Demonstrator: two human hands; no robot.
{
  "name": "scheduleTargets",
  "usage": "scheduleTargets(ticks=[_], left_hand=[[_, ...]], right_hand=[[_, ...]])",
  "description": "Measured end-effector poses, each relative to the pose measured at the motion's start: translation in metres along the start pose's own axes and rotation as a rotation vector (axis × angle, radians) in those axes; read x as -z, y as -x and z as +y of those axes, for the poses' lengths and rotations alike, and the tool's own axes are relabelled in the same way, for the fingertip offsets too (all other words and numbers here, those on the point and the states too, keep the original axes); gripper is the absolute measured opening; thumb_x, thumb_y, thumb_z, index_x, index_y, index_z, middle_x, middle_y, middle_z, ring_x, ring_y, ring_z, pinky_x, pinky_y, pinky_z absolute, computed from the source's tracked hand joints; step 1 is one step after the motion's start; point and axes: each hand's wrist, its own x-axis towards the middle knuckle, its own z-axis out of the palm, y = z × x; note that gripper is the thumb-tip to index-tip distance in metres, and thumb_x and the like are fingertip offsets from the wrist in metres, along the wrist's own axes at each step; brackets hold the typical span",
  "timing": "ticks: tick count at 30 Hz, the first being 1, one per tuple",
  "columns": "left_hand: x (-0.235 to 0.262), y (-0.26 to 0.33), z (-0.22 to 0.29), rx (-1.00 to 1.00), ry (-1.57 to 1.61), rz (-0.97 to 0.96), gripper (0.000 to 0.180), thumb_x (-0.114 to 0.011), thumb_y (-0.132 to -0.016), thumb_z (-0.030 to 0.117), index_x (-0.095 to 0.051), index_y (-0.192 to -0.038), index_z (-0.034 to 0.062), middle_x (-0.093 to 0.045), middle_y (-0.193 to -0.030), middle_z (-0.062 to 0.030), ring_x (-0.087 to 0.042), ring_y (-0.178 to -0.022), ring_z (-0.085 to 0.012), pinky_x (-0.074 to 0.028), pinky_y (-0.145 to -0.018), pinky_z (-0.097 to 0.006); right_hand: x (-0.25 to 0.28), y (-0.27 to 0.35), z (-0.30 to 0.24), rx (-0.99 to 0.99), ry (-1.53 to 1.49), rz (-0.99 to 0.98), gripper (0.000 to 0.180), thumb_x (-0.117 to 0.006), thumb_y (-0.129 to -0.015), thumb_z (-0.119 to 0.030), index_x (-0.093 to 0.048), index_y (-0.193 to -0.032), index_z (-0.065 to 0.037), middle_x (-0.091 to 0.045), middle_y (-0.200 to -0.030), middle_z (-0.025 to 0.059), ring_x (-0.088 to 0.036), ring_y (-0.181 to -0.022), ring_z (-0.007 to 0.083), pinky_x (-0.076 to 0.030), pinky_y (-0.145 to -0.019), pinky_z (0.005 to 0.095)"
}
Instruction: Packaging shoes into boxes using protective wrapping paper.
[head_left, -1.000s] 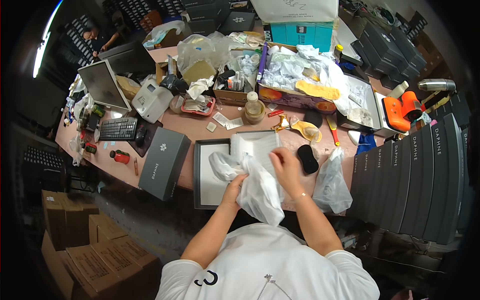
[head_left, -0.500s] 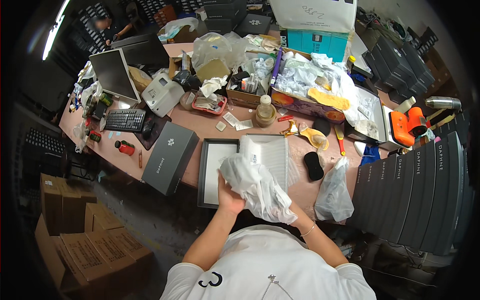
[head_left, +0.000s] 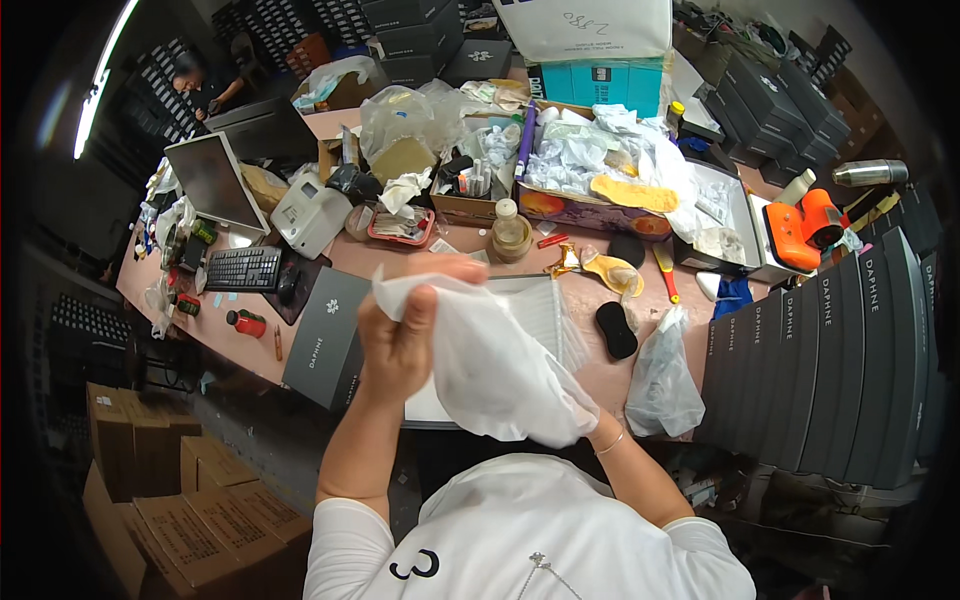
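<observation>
My left hand (head_left: 398,335) grips the upper left edge of a thin white wrapping (head_left: 505,365), thumb in front and fingers reaching over its top. The wrapping hangs in front of me as a loose, see-through bundle; what lies inside cannot be made out. At its lower right end my right hand (head_left: 598,428) holds it, with most fingers hidden behind the sheet. Below the bundle is an open box (head_left: 425,410), largely covered by it. Behind it, a ribbed translucent packing sheet (head_left: 560,325) lies on the table.
A closed dark grey shoebox (head_left: 325,340) lies left of the hands. To the right are a black oval item (head_left: 616,330), a clear plastic bag (head_left: 665,385) and stacked grey boxes (head_left: 820,350). A bottle (head_left: 510,232) and a carton of crumpled paper (head_left: 600,155) stand farther back.
My left hand has risen and moved left, drawing the wrapping's upper edge up and spreading it out. My right hand stays near the lower right end. The view has shifted slightly.
</observation>
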Motion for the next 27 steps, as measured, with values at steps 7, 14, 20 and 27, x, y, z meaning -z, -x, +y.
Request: scheduleTargets(ticks=[7, 14, 20, 27], left_hand=[[-0.029, -0.019, -0.004, -0.363, -0.056, 0.217, 0.041, -0.04, -0.1, 0.028, -0.062, -0.092, -0.0052, -0.068, -0.081, -0.0151, -0.065, -0.08, -0.0276, -0.052, -0.082, -0.046], [-0.037, 0.036, -0.051, 0.145, -0.16, 0.194, 0.052, -0.037, -0.101, 0.042, -0.062, -0.093, -0.0023, -0.065, -0.078, -0.0115, -0.062, -0.064, -0.0188, -0.05, -0.06, -0.031], [-0.021, 0.068, -0.133, 0.999, 0.968, 0.145, 0.085, -0.028, -0.091, 0.068, -0.033, -0.142, 0.0008, -0.051, -0.132, -0.0177, -0.048, -0.124, -0.0295, -0.038, -0.103, -0.041], [-0.038, 0.098, -0.123, 1.302, 1.068, -0.068, 0.059, -0.046, -0.096, 0.046, -0.048, -0.129, -0.0017, -0.058, -0.122, -0.0154, -0.059, -0.109, -0.022, -0.048, -0.093, -0.034]], right_hand=[[0.021, -0.02, 0.002, 0.022, -0.103, 0.398, 0.052, -0.067, -0.083, -0.022, -0.048, -0.127, -0.001, -0.06, -0.116, 0.0122, -0.058, -0.106, 0.0239, -0.044, -0.092, 0.0348], [0.113, -0.004, -0.056, 0.128, 0.928, 0.809, 0.039, -0.063, -0.08, -0.023, -0.054, -0.108, 0.003, -0.062, -0.095, 0.024, -0.06, -0.089, 0.0397, -0.047, -0.077, 0.0436], [0.091, -0.003, -0.058, 0.291, 0.96, 0.823, 0.042, -0.066, -0.072, -0.019, -0.052, -0.107, 0.001, -0.059, -0.095, 0.0203, -0.057, -0.09, 0.0384, -0.044, -0.08, 0.0434], [0.078, -0.003, -0.057, 0.585, 1.2, 0.491, 0.054, -0.07, -0.059, -0.022, -0.054, -0.108, -0.003, -0.057, -0.095, 0.0124, -0.055, -0.089, 0.0302, -0.039, -0.086, 0.0413]])
